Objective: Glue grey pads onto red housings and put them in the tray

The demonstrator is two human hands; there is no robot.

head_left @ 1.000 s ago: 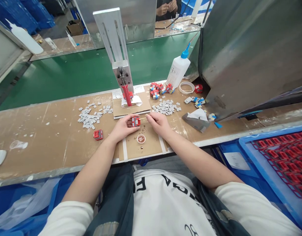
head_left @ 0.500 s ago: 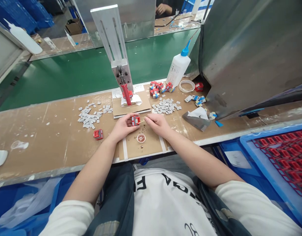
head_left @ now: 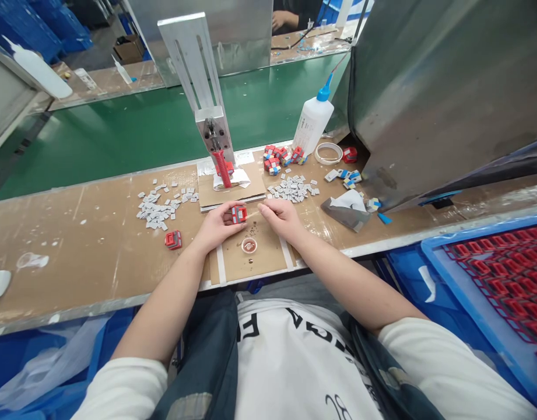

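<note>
My left hand (head_left: 216, 226) grips a small red block (head_left: 239, 214) just above the cardboard mat (head_left: 233, 262). My right hand (head_left: 282, 217) pinches a thin pale stick whose tip points at the block's right side. A small round cup (head_left: 249, 245) with brownish liquid sits on the mat right below both hands. Behind the hands stands a metal hand press (head_left: 211, 125) with a red handle (head_left: 224, 167).
Grey chips lie in piles to the left (head_left: 158, 205) and right (head_left: 293, 188). A single red block (head_left: 174, 240) lies left. Red and blue parts (head_left: 279, 157), a glue bottle (head_left: 312, 121) and tape roll (head_left: 328, 153) sit behind. Blue crate of red parts (head_left: 504, 274) at right.
Both hands stay together over the mat; the stick tip has shifted slightly against the red block. The view has drifted a little.
</note>
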